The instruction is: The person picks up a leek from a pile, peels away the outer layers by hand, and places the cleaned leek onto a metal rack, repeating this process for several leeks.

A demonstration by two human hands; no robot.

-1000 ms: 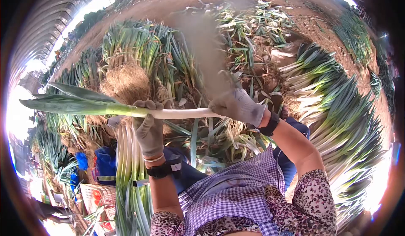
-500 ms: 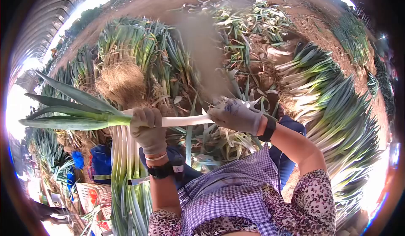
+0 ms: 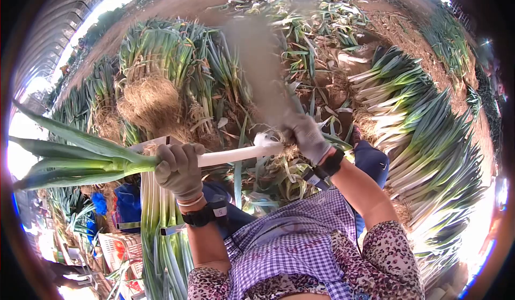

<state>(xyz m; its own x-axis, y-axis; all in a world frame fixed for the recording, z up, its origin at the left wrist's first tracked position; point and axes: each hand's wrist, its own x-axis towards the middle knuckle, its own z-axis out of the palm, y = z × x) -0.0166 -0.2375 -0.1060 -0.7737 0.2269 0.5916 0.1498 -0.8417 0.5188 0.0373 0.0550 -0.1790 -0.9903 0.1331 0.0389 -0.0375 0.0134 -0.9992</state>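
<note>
My gloved left hand [image 3: 179,171] grips a long leek [image 3: 236,153] at mid-stalk and holds it level, green leaves [image 3: 70,160] fanning out to the left. The white root end [image 3: 266,141] points right. My gloved right hand [image 3: 307,135] is closed just past that end, around a blurred grey tool [image 3: 263,69] that rises up and to the left from it. I cannot tell whether the tool touches the leek.
Untrimmed leeks with matted roots [image 3: 147,99] are heaped behind. Rows of trimmed leeks [image 3: 429,134] lie at right, and more trimmed leeks [image 3: 161,230] lie under my left arm. Cut leaves [image 3: 316,26] litter the soil. A crate [image 3: 115,246] and another person's hand [image 3: 61,273] are at lower left.
The leek's leafy end has dropped and swung left. My right hand has come off the root end and turned upward beside it. My left hand has tightened around the stalk.
</note>
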